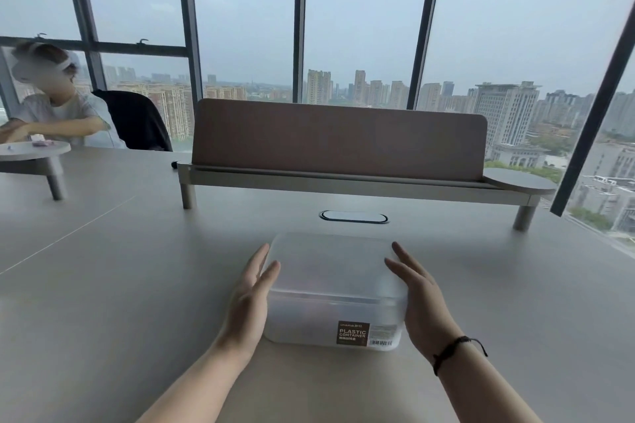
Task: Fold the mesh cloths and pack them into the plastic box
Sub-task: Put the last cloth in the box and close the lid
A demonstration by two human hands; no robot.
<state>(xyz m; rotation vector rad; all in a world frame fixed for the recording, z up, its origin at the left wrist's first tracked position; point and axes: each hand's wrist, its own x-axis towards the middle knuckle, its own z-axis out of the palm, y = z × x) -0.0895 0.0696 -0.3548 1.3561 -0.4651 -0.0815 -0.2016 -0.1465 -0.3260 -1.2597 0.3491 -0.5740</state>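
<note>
A frosted, translucent plastic box [333, 288] with its lid on stands on the grey table [137, 285] right in front of me; a brown label reading "PLASTIC CONTAINER" is on its near side. My left hand [249, 299] lies flat against the box's left side, fingers straight. My right hand [417, 299], a dark cord at its wrist, lies flat against the right side in the same way. I cannot make out any mesh cloths; the box's contents show only as a dim shade through the plastic.
Behind the box sits a cable slot [354, 217], and further back a raised shelf with a brown divider panel [338, 137]. A person [51, 103] sits at the far left by a small round shelf [32, 149]. Windows close the far side.
</note>
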